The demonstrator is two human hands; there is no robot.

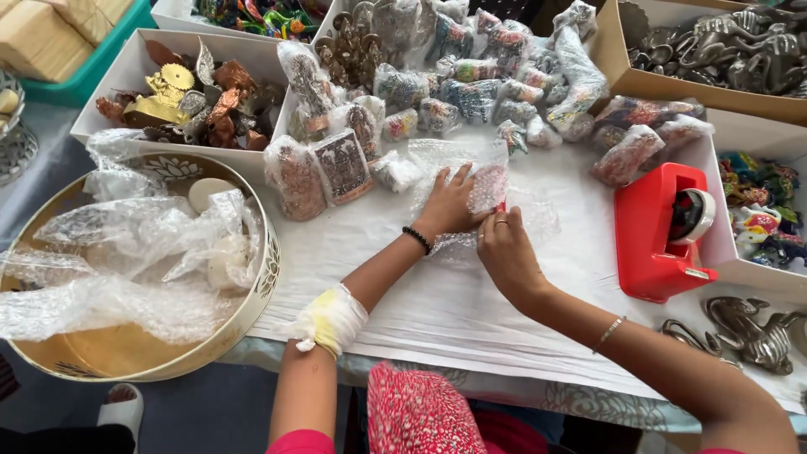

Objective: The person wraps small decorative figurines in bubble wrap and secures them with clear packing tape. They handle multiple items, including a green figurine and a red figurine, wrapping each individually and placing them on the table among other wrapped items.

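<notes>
My left hand (447,204) lies flat on a sheet of clear bubble wrap (454,164) spread on the white table cover (437,303). It presses down a small red painted figurine (489,187) half rolled in the wrap. My right hand (507,250), with a ring on one finger, pinches the near edge of the same wrap just below the figurine. A black bead bracelet sits on my left wrist and a yellow-stained bandage (329,319) wraps my left forearm.
A red tape dispenser (660,231) stands right of my hands. Several wrapped figurines (471,84) lie heaped behind them. A round tray (252,286) at left holds loose bubble wrap. Boxes of metal ornaments (189,92) and dark metal pieces (723,46) line the back; silver metal pieces (748,328) lie at right.
</notes>
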